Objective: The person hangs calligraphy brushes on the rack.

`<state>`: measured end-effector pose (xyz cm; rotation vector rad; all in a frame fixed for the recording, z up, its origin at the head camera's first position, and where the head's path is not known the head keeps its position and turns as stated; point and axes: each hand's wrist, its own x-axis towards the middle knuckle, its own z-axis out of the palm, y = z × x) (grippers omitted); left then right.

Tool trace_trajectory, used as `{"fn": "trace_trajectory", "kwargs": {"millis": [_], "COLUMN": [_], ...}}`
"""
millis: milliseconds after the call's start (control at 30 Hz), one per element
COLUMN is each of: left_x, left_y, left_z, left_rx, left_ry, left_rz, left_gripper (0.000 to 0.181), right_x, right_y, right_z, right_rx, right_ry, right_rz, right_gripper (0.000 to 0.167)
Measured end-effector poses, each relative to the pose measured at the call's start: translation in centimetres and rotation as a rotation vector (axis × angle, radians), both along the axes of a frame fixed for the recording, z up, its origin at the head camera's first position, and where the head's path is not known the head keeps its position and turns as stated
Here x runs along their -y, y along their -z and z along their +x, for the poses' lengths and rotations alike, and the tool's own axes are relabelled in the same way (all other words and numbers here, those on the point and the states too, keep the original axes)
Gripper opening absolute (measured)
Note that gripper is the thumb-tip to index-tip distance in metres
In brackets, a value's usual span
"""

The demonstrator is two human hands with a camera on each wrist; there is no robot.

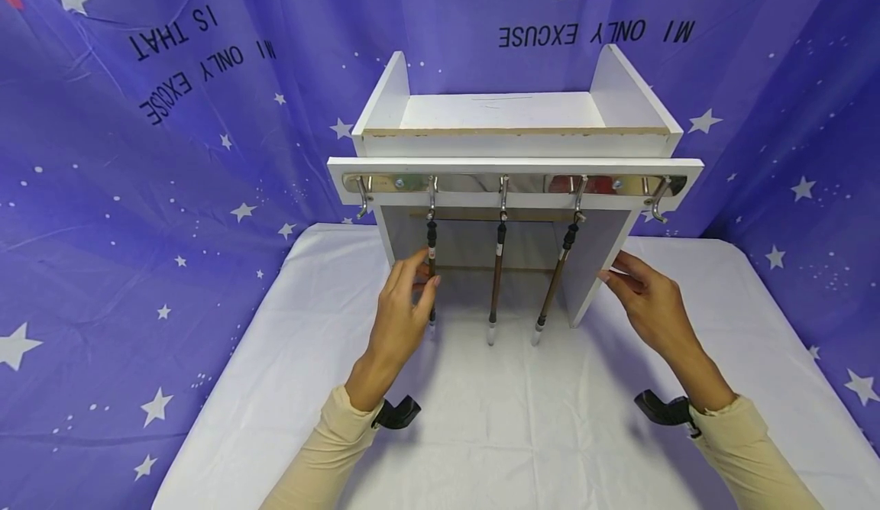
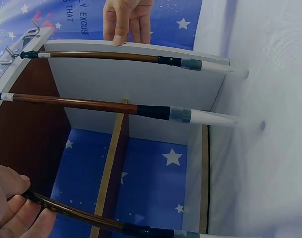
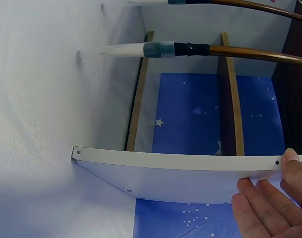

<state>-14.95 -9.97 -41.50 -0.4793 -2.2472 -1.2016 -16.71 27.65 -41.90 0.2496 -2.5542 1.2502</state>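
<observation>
A white wooden rack [image 1: 516,164] with a metal hook strip [image 1: 467,183] stands upright on the white cloth. Three calligraphy brushes with brown handles and white tips hang from its hooks, tips down. My left hand [image 1: 399,311] pinches the handle of the left brush [image 2: 86,214] between thumb and fingers. Beside it hang the middle brush [image 1: 496,281] and the right brush [image 1: 553,281], which slants a little; neither is touched. On the other side, my right hand [image 1: 653,300] grips the front edge of the rack's right side panel [image 3: 190,162], thumb in front and fingers on its outer face.
Both outermost hooks, left [image 1: 362,197] and right [image 1: 660,198], carry nothing. An open shelf [image 1: 502,111] tops the rack. Purple curtain [image 1: 206,151] with stars and lettering surrounds the white-covered table [image 1: 495,434] at the back and sides.
</observation>
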Motion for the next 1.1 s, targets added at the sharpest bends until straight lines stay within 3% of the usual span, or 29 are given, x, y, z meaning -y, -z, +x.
{"fn": "trace_trajectory", "kwargs": {"millis": [267,533,1100], "left_x": [-0.07,-0.19,-0.01], "left_y": [0.25,0.3,0.4], "left_z": [-0.34,-0.26,-0.07], "left_rx": [0.001,-0.013,0.027], "left_ry": [0.019,0.023,0.036], "left_rz": [0.013,0.021,0.025], "left_gripper": [0.04,0.026,0.032], "right_x": [0.06,0.05,0.01], "right_y": [-0.23,-0.16,-0.24], "right_z": [0.15,0.12,0.14], "right_rx": [-0.001,0.01,0.012], "right_ry": [-0.009,0.001,-0.007], "right_rz": [-0.02,-0.008,-0.013], "right_gripper": [0.047,0.048,0.048]}}
